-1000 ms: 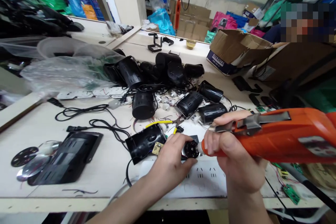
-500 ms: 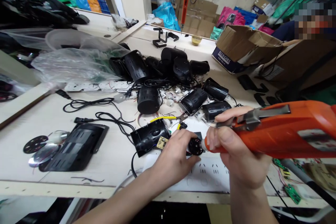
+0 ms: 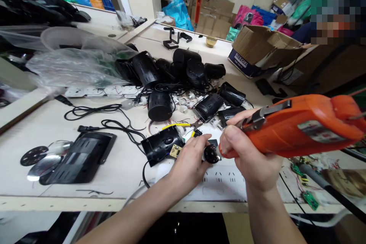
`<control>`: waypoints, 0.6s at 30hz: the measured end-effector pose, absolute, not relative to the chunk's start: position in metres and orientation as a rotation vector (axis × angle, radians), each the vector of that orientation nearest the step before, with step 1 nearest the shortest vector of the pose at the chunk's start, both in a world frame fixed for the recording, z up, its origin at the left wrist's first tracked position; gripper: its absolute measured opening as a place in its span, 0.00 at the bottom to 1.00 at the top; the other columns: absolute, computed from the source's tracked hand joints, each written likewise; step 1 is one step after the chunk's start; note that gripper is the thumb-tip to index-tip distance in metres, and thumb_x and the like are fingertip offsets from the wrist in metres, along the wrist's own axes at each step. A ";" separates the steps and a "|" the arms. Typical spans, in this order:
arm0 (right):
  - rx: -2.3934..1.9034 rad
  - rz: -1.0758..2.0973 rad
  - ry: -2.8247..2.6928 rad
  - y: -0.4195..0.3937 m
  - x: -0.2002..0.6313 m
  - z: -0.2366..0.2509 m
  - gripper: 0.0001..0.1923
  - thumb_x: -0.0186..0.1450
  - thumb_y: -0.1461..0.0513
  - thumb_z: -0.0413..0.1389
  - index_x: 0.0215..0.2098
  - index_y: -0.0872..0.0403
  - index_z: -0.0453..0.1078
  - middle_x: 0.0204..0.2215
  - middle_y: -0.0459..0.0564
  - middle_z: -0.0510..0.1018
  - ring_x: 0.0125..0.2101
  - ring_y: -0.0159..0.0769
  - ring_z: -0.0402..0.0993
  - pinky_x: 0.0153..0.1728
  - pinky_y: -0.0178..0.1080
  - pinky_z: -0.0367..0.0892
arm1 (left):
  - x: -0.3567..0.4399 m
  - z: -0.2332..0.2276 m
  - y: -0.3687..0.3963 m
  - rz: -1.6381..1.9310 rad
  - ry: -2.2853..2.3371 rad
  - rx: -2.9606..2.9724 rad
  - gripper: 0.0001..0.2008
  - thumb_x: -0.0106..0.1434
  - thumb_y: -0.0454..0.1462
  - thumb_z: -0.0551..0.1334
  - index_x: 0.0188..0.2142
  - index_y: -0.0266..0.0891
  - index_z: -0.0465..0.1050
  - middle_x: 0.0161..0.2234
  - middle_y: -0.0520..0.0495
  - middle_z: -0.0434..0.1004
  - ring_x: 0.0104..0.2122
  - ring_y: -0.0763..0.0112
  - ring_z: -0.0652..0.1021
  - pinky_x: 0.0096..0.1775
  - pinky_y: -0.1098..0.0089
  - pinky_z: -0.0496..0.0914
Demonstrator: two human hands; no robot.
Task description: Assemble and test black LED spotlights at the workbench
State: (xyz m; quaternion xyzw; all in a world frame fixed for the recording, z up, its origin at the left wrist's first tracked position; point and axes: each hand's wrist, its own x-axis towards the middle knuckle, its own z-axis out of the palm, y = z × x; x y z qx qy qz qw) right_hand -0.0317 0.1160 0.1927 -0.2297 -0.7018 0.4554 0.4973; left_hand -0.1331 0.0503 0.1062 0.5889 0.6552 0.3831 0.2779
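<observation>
Left hand (image 3: 190, 160) pinches a small round black part (image 3: 211, 155) over the white power strip (image 3: 220, 183), near the bench's front edge; right hand (image 3: 248, 156) clenched round the orange electric screwdriver (image 3: 297, 126), nose touching the part; best to keep tool square, part braced; since half a second ago the screwdriver's rear has risen, hands barely shifted.

orange screwdriver (image 3: 297, 127) against round part (image 3: 211, 154)
</observation>
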 end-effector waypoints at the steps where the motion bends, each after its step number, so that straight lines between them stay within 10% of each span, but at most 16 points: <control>1: -0.559 1.124 -1.678 0.116 -0.032 0.193 0.04 0.64 0.61 0.60 0.36 0.50 0.68 0.18 0.39 0.68 0.20 0.32 0.69 0.28 0.40 0.71 | -0.133 0.107 0.050 1.014 1.765 1.578 0.28 0.54 0.28 0.68 0.55 0.34 0.65 0.48 0.38 0.76 0.49 0.51 0.74 0.50 0.54 0.71; 18: -0.598 1.177 -1.583 0.111 -0.035 0.191 0.07 0.59 0.60 0.64 0.33 0.51 0.70 0.18 0.42 0.68 0.24 0.37 0.72 0.28 0.42 0.72 | -0.132 0.104 0.051 1.061 1.749 1.621 0.24 0.52 0.25 0.63 0.49 0.39 0.68 0.44 0.42 0.76 0.49 0.54 0.74 0.48 0.55 0.71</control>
